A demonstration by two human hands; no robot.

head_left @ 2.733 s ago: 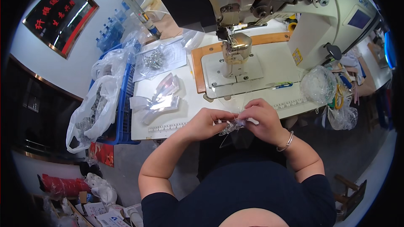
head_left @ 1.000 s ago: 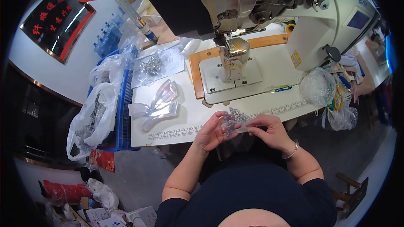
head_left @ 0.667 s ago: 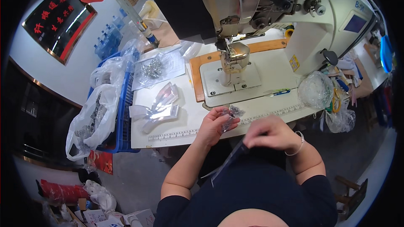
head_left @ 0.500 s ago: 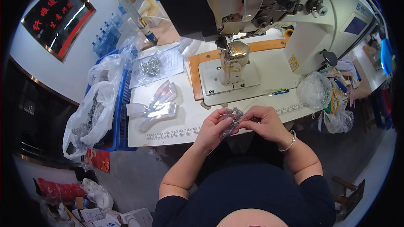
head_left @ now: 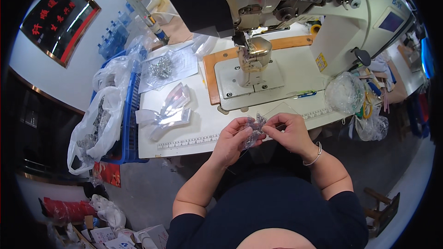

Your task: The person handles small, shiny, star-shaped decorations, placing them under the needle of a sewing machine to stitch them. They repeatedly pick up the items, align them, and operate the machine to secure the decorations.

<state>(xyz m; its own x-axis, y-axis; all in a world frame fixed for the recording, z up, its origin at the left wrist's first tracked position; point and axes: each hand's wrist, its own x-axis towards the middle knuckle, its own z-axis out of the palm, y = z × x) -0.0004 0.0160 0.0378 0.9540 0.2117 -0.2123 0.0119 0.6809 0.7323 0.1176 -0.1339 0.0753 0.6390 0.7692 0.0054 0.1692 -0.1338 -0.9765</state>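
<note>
Between both hands, just off the table's front edge, is a small silvery-grey, partly see-through piece with shiny bits (head_left: 252, 142). It looks gathered or bow-like, but its exact kind is not clear. My left hand (head_left: 232, 139) is closed on it from the left, thumb on top. On its right side, my right hand (head_left: 290, 133) pinches with thumb and forefinger; a fine thread seems to run near the fingers. Beyond them stands an industrial sewing machine (head_left: 341, 32). Shiny clear-silver strips (head_left: 173, 113) lie on the table to the left.
A printed ruler strip (head_left: 189, 142) runs along the table's front edge. Left stands a blue crate (head_left: 133, 124) with white plastic bags (head_left: 108, 108). Silvery beads (head_left: 160, 67) lie on a sheet at the back left. A small blue-green tool (head_left: 304, 94) and a plastic-wrapped bundle (head_left: 344, 93) lie right.
The view has shifted slightly. My right fingers have changed their pinch, and more of the silvery piece shows upright between the hands. Both hands keep hold of it.
</note>
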